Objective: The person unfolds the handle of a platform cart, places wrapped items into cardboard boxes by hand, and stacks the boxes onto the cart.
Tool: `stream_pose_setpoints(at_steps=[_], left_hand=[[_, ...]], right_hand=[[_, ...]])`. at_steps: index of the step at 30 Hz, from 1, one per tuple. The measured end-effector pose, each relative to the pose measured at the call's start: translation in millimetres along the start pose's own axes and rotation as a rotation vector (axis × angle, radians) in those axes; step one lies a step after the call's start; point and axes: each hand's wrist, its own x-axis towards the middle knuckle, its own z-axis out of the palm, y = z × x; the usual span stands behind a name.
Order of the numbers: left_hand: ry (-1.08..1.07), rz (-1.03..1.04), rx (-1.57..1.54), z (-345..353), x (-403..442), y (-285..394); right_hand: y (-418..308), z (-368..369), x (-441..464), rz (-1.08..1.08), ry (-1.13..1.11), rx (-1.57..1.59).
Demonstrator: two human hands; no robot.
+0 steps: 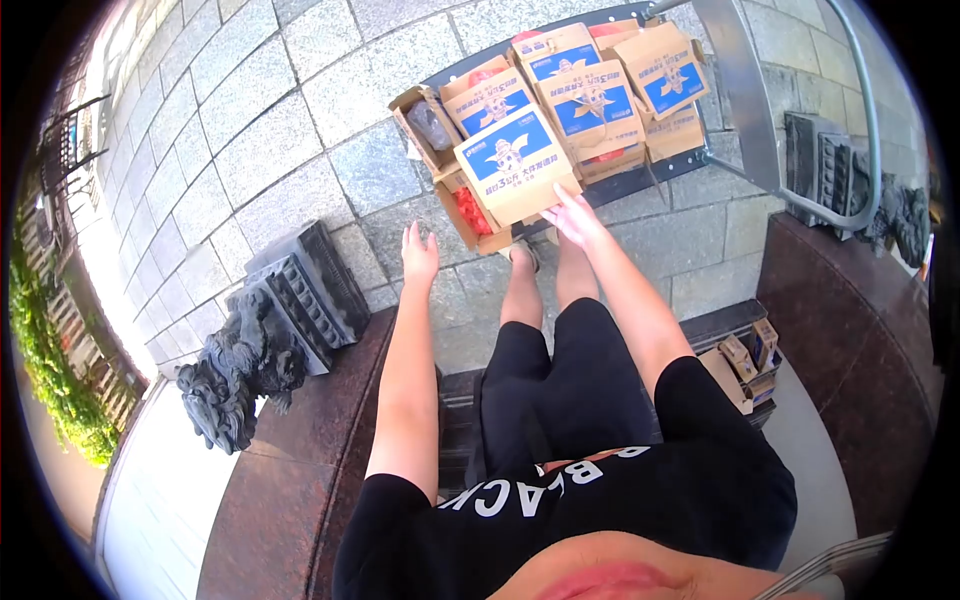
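Observation:
Several open cardboard boxes with blue printed lids rest on a flat black cart (690, 165). My right hand (574, 214) pinches the near corner of the closest box lid (512, 165), thumb on top. The lid is tilted up, facing me. Under its left side, red contents (470, 210) show in the open box. Behind that, another open box (410, 125) holds something in clear plastic. My left hand (420, 252) hangs in the air left of the boxes, fingers apart, holding nothing.
The cart's metal handle (862, 110) rises at the right. Dark stone lion statues (245, 365) stand on granite ledges (285, 480) at both sides. Small boxes (738, 358) lie on the step by my right side. Grey stone paving (320, 80) surrounds the cart.

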Motion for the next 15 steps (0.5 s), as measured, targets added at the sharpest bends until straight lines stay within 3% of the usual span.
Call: stream_pose_setpoints(at_steps=[5, 10, 15], left_hand=[[-0.060, -0.002, -0.031, 24, 17, -10], [-0.083, -0.137, -0.317, 47, 45, -9], [-0.185, -0.237, -0.366, 56, 61, 8]], right_hand=[[7, 6, 17, -0.018, 0.011, 0.011], [4, 21, 25, -0.049, 0.052, 0.037], [0, 15, 45, -0.017, 0.056, 0.042]])
